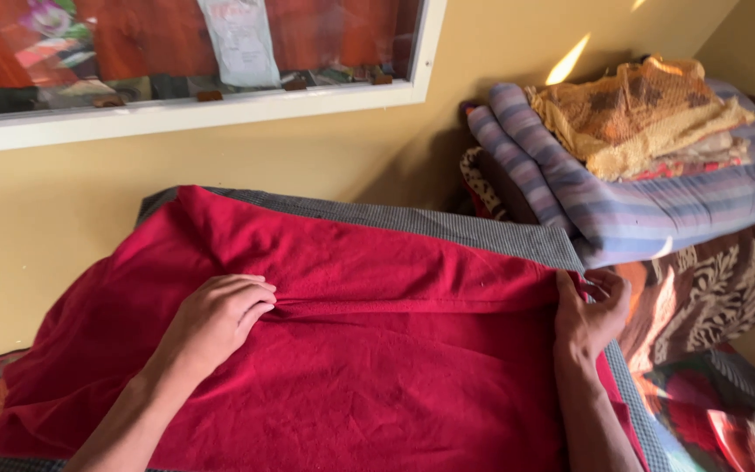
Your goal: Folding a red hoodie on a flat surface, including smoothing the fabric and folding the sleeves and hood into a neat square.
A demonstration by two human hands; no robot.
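A large red cloth [377,350] lies spread over a grey checked pad [482,232] in front of me. A long fold ridge runs across the cloth between my two hands. My left hand [216,319] rests on the cloth with its fingers curled, pinching the fold at its left end. My right hand [592,315] grips the right edge of the red cloth, fingers wrapped around the fabric at the pad's right side.
A stack of folded blankets, striped purple-blue [648,205] with an orange patterned cloth [640,114] on top, sits at the right against the yellow wall [220,157]. A brown floral cover [709,288] lies under the stack. A white-framed window [185,109] is above.
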